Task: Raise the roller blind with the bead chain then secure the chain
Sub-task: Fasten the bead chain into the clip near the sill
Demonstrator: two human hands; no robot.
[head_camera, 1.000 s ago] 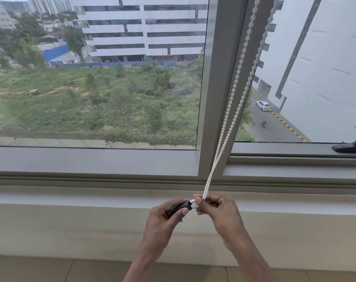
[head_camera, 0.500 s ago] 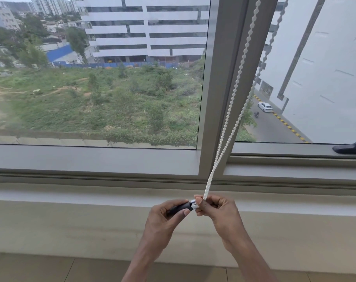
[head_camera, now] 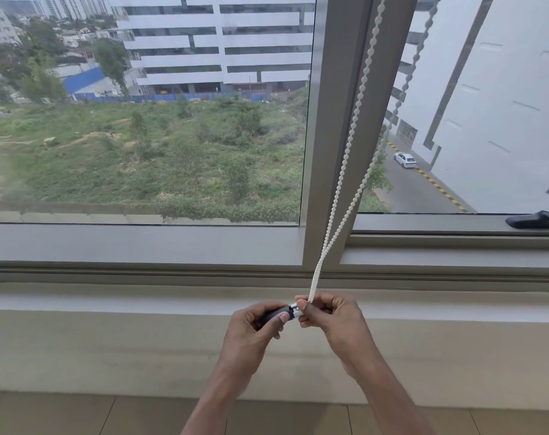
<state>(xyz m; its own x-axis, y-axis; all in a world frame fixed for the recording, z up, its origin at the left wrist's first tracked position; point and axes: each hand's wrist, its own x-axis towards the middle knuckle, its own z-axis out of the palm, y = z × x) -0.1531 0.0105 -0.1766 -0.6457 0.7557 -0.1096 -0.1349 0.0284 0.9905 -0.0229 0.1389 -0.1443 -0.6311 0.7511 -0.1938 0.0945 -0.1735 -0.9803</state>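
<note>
Below the window frame [head_camera: 336, 152], in front of the pale sill ledge [head_camera: 110, 302], the white bead chain [head_camera: 345, 171] comes down as two strands from the top of the view. One strand runs along the grey vertical mullion, the other crosses the right-hand glass pane [head_camera: 486, 120]; they draw together near the bottom rail and meet as a tight pair just above the hands. The lower end of the chain disappears between the thumb and curled fingers of the right hand [head_camera: 332, 324], which is closed around it in a narrow pinch. Whether the loop passes through anything inside that hand cannot be told.

Touching the same spot from the left is a small dark cylindrical piece with a silver-coloured end [head_camera: 279, 312]. The left hand [head_camera: 254, 331] is closed on its dark body, thumb on the near side and fingers wrapped behind, with the silver end pointing at the right hand's fingertips. What this piece is cannot be made out for sure.

Both hands sit close together, at the height of the sill ledge and clear of it, over the plain wall [head_camera: 110, 356] below. Tiled floor [head_camera: 78, 416] shows at the bottom edge. Room lies open to either side of the hands. A dark window handle [head_camera: 536, 219] lies on the right pane's bottom rail, well apart from the chain.
</note>
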